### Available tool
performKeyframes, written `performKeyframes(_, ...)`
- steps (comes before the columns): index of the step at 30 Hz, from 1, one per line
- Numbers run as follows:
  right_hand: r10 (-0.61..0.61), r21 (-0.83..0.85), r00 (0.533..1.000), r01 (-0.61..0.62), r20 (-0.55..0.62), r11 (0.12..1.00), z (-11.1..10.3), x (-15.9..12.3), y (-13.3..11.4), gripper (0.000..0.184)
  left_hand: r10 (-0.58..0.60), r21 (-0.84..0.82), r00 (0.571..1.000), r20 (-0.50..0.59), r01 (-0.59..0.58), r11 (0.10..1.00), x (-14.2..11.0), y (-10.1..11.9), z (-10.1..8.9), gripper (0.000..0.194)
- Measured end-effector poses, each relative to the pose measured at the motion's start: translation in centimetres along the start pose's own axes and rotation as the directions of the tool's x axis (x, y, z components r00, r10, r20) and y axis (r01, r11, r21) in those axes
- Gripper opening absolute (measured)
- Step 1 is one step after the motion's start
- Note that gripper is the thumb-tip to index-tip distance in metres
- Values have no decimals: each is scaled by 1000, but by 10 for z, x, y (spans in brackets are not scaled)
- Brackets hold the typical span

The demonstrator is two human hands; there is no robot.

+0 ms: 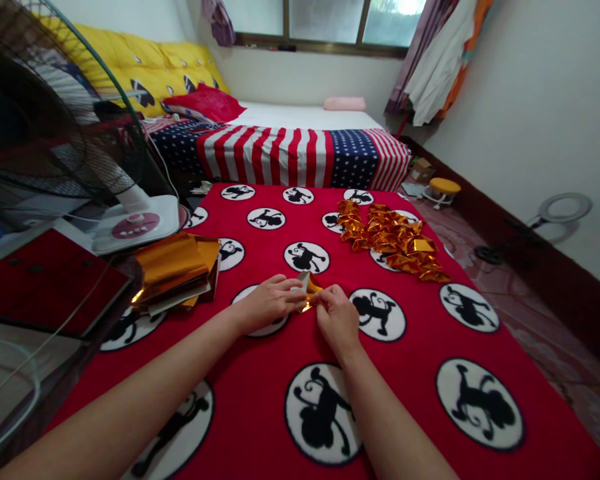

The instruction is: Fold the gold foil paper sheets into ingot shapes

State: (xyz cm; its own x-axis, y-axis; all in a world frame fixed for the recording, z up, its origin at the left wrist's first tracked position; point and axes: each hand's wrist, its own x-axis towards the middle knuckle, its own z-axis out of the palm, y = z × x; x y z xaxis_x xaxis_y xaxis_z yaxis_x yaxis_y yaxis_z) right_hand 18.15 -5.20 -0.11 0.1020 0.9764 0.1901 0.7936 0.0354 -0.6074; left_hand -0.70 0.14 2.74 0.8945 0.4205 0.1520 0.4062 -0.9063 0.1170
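A small piece of gold foil paper (pixel 311 285), partly folded and with its pale underside showing, is between my two hands over the red cloth. My left hand (pixel 275 301) has its fingers closed against the paper's left edge. From the right, my right hand (pixel 337 319) pinches the paper between thumb and fingers. To the left lies a stack of gold foil sheets (pixel 173 267). Several folded gold foil pieces (pixel 387 237) sit in rows at the far right of the cloth.
Red cloth with monkey circles (pixel 260 413) covers the work surface. An electric fan (pixel 135 217) and a dark red box (pixel 50 280) stand at the left. Beyond is a bed (pixel 280 157); a yellow-topped stool (pixel 445 187) and a ring-shaped stand (pixel 564 208) are at the right.
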Motion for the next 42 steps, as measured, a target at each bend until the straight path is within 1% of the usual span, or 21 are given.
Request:
performKeyframes(5, -24, 35, 1000, 24, -6, 999, 0, -1, 1, 20, 77, -11, 997, 30, -76, 997, 0, -7, 0, 36)
performKeyframes(9, -34, 48, 999, 35, -14, 998, 1, -1, 2, 21, 112, 27, 993, 21, -113, 993, 3, -16, 1, 34)
performKeyframes(14, -43, 68, 999, 45, -22, 997, 3, -1, 4, 19, 233, 112, 970, -64, -225, 968, 8, -21, 7, 28)
performKeyframes(16, -43, 74, 999, 45, -28, 996, 3, -1, 4, 19, 252, 141, 963, -93, -238, 961, 8, -19, 8, 27)
performKeyframes(20, -54, 74, 998, 56, -31, 996, 4, -2, 5, 21, 238, 161, 964, -120, -218, 963, 5, -13, 10, 26)
performKeyframes(25, -77, 67, 997, 79, -19, 995, 2, -3, 4, 21, 201, 139, 967, -154, -180, 974, 5, -9, 11, 24)
performKeyframes(30, -78, 64, 997, 80, -25, 995, 1, -3, 4, 20, 198, 94, 957, -210, -181, 979, 9, -13, 17, 22)
performKeyframes(34, -80, 74, 996, 82, -29, 994, 2, -2, 4, 21, 148, 38, 957, -248, -143, 989, 9, -18, 22, 22)
performKeyframes(36, -81, 80, 996, 83, -29, 993, 2, -2, 4, 21, 137, 24, 960, -245, -135, 991, 7, -17, 21, 23)
performKeyframes(39, -91, 84, 995, 93, -27, 992, 2, -2, 4, 20, 133, 42, 965, -227, -127, 991, 3, -4, 19, 23)
performKeyframes(42, -117, 99, 993, 118, -15, 988, 1, -3, 6, 21, 66, 75, 971, -230, -50, 996, -2, 17, 19, 21)
